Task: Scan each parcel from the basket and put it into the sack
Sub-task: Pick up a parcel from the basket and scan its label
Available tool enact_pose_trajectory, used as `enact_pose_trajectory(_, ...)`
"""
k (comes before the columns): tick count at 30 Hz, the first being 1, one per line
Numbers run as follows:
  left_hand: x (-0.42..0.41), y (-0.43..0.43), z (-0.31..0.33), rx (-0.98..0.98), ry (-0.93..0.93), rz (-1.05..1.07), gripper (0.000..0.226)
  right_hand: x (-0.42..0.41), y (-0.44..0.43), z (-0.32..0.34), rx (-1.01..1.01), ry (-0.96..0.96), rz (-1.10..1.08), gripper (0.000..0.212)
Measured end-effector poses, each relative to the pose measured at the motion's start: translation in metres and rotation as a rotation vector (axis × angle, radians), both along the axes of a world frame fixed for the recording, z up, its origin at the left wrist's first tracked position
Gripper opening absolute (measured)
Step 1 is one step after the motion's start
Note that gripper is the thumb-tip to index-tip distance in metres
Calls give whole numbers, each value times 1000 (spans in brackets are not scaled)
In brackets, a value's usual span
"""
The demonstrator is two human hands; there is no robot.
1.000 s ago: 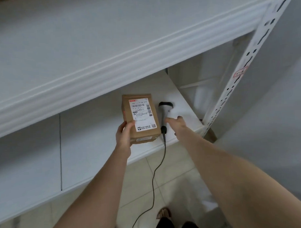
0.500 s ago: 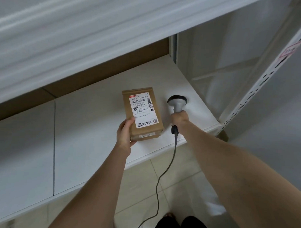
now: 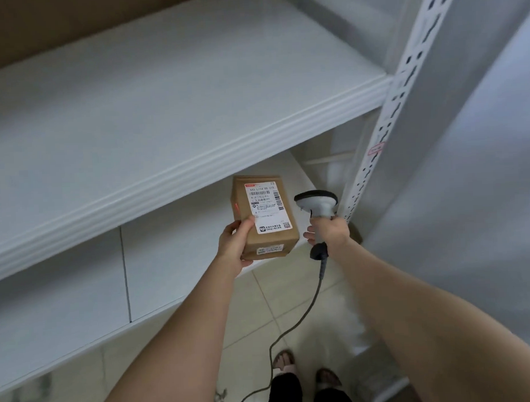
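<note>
Parcel [image 3: 264, 217]: a brown cardboard box, held in the air above the front edge of the lower shelf [image 3: 170, 264], with its white label [image 3: 267, 206] facing up. The left hand [image 3: 234, 247] grips the box at its near left corner, thumb on the top face and fingers underneath. A small red light spot [image 3: 236, 205] shows on the box's left side. The right hand [image 3: 331, 231] is clamped round the handle of the scanner [image 3: 316, 203], just beside the box. The scanner cable [image 3: 309, 307] hangs down to the tiled floor [image 3: 247, 321].
</note>
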State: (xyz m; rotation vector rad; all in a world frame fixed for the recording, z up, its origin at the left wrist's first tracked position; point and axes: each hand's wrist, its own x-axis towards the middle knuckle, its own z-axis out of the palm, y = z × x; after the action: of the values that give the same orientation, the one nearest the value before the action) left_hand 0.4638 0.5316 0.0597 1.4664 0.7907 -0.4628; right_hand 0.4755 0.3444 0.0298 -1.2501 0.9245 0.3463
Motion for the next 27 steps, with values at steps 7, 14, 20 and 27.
enact_pose_trajectory(7, -53, -25, 57, -68, -19, -88, 54, -59, -28, 77, -34, -18, -83, 8)
enact_pose_trajectory(14, -120, -22, 100, -113, -84, -208, 54, -154, -31, 144, 68, -173, -178, 13)
enact_pose_trajectory(20, -177, -12, 135, -107, -145, -311, 51, -231, -25, 190, 58, -252, -122, 22)
enact_pose_trajectory(27, -219, -17, 160, -94, -210, -356, 60, -277, -26, 230, 160, -273, 1, 16)
